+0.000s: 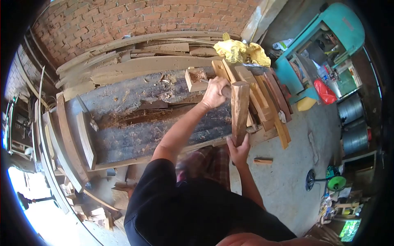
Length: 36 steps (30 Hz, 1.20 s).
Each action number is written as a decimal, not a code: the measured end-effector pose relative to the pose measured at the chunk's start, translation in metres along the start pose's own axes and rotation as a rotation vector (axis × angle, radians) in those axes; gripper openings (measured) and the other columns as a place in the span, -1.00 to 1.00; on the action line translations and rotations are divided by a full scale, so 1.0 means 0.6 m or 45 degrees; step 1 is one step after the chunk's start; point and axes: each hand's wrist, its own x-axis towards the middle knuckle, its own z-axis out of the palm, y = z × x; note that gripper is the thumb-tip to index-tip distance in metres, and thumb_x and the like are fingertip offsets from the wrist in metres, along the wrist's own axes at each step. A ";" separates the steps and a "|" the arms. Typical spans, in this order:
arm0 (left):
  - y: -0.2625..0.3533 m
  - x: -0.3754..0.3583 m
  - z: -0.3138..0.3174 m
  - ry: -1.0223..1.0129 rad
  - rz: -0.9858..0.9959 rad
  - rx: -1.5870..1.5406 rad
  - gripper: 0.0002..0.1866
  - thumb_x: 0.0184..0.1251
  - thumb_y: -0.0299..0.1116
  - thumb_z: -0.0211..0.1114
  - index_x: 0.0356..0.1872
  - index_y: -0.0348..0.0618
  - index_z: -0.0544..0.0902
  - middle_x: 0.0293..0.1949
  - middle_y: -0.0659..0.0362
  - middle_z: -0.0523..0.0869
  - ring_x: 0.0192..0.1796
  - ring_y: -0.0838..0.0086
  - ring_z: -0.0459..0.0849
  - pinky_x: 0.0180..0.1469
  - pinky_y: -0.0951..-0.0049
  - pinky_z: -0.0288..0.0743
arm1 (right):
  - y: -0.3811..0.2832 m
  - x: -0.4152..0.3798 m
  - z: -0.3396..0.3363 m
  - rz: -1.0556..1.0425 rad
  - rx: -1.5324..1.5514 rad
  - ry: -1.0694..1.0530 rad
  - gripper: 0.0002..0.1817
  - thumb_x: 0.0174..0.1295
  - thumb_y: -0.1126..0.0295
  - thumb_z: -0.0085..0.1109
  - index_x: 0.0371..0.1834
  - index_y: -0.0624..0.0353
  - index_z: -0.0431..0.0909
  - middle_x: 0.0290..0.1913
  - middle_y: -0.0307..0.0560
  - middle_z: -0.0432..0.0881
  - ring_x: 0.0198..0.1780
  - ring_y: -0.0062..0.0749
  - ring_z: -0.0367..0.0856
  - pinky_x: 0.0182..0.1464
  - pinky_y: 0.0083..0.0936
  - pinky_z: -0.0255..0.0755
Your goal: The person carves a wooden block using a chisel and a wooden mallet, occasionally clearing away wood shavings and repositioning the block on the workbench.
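upright, the wood block (239,110) sits in the right hand's (239,151) grip, left hand (214,92) clenching a tool handle.

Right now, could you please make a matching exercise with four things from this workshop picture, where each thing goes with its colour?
Things:
1. crumpled bag on the planks
2. machine at the far wall
3. wooden block held upright by the right hand
4. bag beside the machine

Colours:
a. red
b. brown
c. yellow
d. teal

Pairs: 1-c, 2-d, 3-b, 4-a
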 end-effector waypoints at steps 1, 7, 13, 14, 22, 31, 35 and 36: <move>0.005 -0.006 -0.001 -0.014 -0.034 0.016 -0.72 -0.15 -0.40 0.39 -0.33 -0.07 0.57 -0.31 0.09 0.63 -0.09 0.12 0.56 -0.01 0.16 0.33 | -0.009 0.007 -0.006 -0.015 -0.002 -0.017 -0.38 0.17 0.43 0.37 0.19 0.41 0.23 0.01 0.13 0.51 -0.02 -0.23 0.54 0.04 -0.36 0.43; -0.016 -0.030 0.008 -0.028 0.130 0.127 -0.66 -0.11 -0.29 0.48 -0.30 -0.09 0.54 -0.32 0.11 0.58 -0.14 0.14 0.52 -0.06 0.21 0.33 | 0.029 -0.023 0.000 -0.310 0.132 0.440 -0.51 0.15 0.43 0.39 0.04 0.37 0.33 -0.32 -0.14 0.47 -0.38 -0.43 0.49 -0.28 -0.53 0.42; -0.028 -0.044 0.004 -0.070 0.177 0.073 -0.68 -0.08 -0.30 0.48 -0.32 -0.06 0.54 -0.32 0.13 0.56 -0.16 0.14 0.49 -0.03 0.19 0.33 | -0.018 -0.036 -0.017 0.604 0.484 0.079 -0.37 0.17 0.45 0.35 0.25 0.39 0.25 -0.05 0.07 0.51 -0.24 -0.39 0.59 -0.20 -0.46 0.51; -0.023 -0.042 0.003 -0.053 0.170 0.146 -0.68 -0.07 -0.30 0.49 -0.32 -0.06 0.54 -0.33 0.13 0.55 -0.16 0.14 0.49 -0.03 0.19 0.33 | -0.030 -0.037 -0.028 0.433 0.557 0.182 -0.33 0.17 0.47 0.33 0.30 0.37 0.18 -0.06 0.04 0.50 -0.26 -0.45 0.56 -0.23 -0.49 0.50; -0.022 -0.023 0.006 0.021 0.076 0.018 -0.68 -0.16 -0.44 0.41 -0.28 0.01 0.58 -0.24 0.13 0.54 -0.05 0.08 0.43 0.06 0.11 0.31 | 0.074 -0.090 -0.050 0.016 0.568 0.433 -0.31 0.27 0.48 0.09 0.41 0.27 -0.04 -0.47 -0.11 0.50 -0.59 -0.49 0.43 -0.50 -0.57 0.40; 0.020 -0.035 0.005 -0.087 0.375 0.089 -0.65 -0.17 -0.48 0.40 -0.25 0.04 0.62 -0.24 0.14 0.53 -0.09 0.12 0.42 0.07 0.11 0.31 | 0.049 -0.113 -0.086 0.515 0.423 0.177 -0.43 0.38 0.24 0.13 0.34 0.23 0.16 -0.45 -0.11 0.51 -0.63 -0.54 0.45 -0.57 -0.57 0.39; 0.035 -0.024 0.011 -0.021 0.316 -0.008 -0.70 -0.12 -0.49 0.38 -0.28 -0.01 0.59 -0.28 0.14 0.54 -0.11 0.12 0.44 0.02 0.14 0.29 | 0.054 -0.112 -0.099 0.625 0.542 0.144 -0.50 0.51 0.04 -0.22 0.32 0.15 0.24 -0.48 -0.14 0.49 -0.65 -0.52 0.47 -0.61 -0.57 0.39; 0.032 -0.020 0.015 0.001 0.258 -0.012 -0.71 -0.12 -0.47 0.39 -0.28 -0.01 0.58 -0.28 0.14 0.54 -0.10 0.12 0.44 0.02 0.14 0.29 | 0.052 -0.110 -0.100 0.582 0.522 0.156 -0.48 0.54 0.01 -0.34 0.35 0.14 0.24 -0.49 -0.15 0.49 -0.65 -0.50 0.48 -0.61 -0.56 0.41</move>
